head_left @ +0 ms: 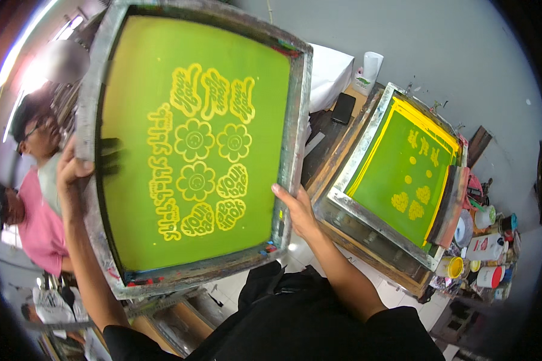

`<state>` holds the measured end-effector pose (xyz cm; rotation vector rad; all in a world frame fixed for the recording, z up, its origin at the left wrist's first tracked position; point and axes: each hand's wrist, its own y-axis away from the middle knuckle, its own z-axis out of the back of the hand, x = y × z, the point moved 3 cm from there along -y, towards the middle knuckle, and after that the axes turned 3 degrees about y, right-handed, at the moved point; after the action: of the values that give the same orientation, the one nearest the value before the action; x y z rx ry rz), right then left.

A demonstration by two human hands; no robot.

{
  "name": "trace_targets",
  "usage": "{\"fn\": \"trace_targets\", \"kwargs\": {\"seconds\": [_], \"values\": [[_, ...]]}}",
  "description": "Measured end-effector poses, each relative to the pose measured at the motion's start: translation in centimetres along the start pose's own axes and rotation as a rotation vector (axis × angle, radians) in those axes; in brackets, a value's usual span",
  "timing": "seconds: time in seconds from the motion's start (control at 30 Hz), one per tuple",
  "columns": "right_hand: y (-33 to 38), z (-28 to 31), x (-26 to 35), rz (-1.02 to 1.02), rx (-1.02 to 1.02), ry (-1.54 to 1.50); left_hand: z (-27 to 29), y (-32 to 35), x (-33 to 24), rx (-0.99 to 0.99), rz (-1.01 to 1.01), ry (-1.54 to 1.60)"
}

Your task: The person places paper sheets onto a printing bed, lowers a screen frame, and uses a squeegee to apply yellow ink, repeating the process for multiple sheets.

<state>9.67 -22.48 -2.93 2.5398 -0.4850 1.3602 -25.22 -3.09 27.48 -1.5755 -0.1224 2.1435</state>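
Observation:
A large silk-screen frame [301,102] is held up tilted before me, its metal edges scuffed and stained. Stretched across it is green mesh [137,78] bearing pale yellow flower, heart and lettering designs. My left hand [75,170] is closed around the left side, thumb on the front. On the opposite side, my right hand [299,210] grips the lower part of the frame, with its thumb over the front edge. The frame's back is hidden from me, as are most fingers of both hands.
At right, a second green screen [382,192] with yellow ink lies on a wooden table [358,256]; a squeegee [453,207] rests at its right side. A black phone [343,108] lies behind. Ink tubs [450,266] crowd the far right. Several people [39,210] are at left.

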Motion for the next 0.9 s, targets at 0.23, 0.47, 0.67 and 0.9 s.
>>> {"fn": "trace_targets", "kwargs": {"seconds": [0.23, 0.47, 0.67, 0.9], "values": [[-3.1, -0.8, -3.7, -0.052, -0.406, 0.384, -3.4, -18.7, 28.5, 0.363, 0.176, 0.103], [-7.0, -1.3, -4.4, -0.175, -0.720, 0.640, -13.5, -18.2, 36.2, 0.414, 0.574, 0.491], [-7.8, -1.2, -4.4, -0.278, -0.868, 0.602, -18.3, -18.4, 37.9, 0.543, 0.679, 0.513], [-8.3, -0.1, -4.9, -0.300, -0.924, 0.694, -19.9, -17.0, 41.2, 0.516, 0.741, 0.570]]}}
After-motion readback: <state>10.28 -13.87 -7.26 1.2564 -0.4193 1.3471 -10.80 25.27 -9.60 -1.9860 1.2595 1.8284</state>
